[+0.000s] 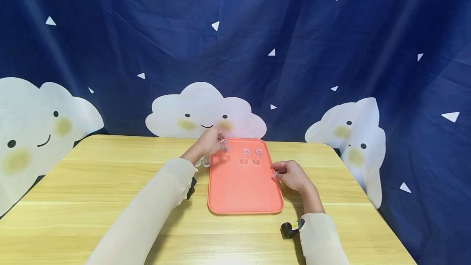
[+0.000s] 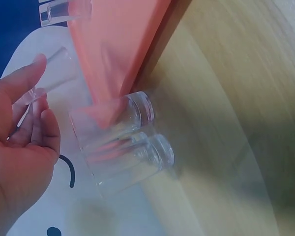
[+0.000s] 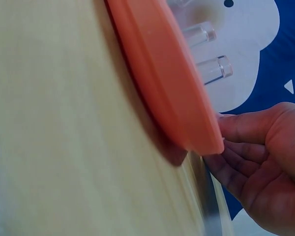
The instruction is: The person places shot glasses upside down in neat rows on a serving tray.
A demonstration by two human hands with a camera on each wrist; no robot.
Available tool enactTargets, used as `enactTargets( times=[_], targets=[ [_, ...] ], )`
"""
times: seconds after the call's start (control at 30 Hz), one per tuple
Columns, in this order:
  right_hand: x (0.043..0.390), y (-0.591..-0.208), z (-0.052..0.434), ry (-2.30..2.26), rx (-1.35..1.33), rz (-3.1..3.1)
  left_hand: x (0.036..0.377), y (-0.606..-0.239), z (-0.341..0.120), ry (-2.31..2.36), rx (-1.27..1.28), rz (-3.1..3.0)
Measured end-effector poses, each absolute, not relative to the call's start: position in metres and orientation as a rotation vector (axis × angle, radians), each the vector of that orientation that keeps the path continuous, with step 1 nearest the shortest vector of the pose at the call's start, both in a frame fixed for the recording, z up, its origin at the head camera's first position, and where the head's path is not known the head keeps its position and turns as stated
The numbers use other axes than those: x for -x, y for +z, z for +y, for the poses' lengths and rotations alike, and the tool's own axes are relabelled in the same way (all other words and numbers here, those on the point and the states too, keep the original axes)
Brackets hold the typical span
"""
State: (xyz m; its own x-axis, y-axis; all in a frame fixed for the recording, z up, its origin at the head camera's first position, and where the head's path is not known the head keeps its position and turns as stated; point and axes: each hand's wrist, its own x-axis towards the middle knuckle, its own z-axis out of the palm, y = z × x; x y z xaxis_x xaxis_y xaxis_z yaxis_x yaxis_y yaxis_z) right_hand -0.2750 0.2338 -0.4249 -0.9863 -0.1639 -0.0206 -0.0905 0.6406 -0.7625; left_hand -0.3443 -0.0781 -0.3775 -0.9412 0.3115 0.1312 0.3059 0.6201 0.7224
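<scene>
My left hand (image 1: 210, 141) holds a clear glass (image 1: 225, 145) over the back left corner of an orange tray (image 1: 246, 187). In the left wrist view, thumb and fingers pinch this glass (image 2: 61, 73). Two more clear glasses (image 1: 245, 151) stand on the tray's far part, and their thick ends look turned up. Left of the tray, on the table, two clear glasses (image 2: 123, 167) stand side by side with thick bases down. My right hand (image 1: 292, 175) grips the tray's right rim, as the right wrist view shows, with its thumb at the rim (image 3: 206, 128) and fingers below.
The tray lies on a light wooden table (image 1: 121, 183). Behind it hangs a dark blue curtain (image 1: 176, 44) with white clouds and small triangles. A black camera (image 1: 290, 230) sits at my right wrist, another dark device (image 1: 191, 188) at my left.
</scene>
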Motion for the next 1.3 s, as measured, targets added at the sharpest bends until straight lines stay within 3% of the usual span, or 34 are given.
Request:
enactTargets(
  times=[0.5,1.3],
  targets=[
    [0.275,-0.424,0.234,-1.289,0.212,2.762,0.344,-0.380,-0.070,1.352,-0.563,2.729],
    [0.276,-0.427,0.234,-1.272,0.207,2.777,0.343,-0.384,-0.051,1.049,-0.631,2.749]
  ],
)
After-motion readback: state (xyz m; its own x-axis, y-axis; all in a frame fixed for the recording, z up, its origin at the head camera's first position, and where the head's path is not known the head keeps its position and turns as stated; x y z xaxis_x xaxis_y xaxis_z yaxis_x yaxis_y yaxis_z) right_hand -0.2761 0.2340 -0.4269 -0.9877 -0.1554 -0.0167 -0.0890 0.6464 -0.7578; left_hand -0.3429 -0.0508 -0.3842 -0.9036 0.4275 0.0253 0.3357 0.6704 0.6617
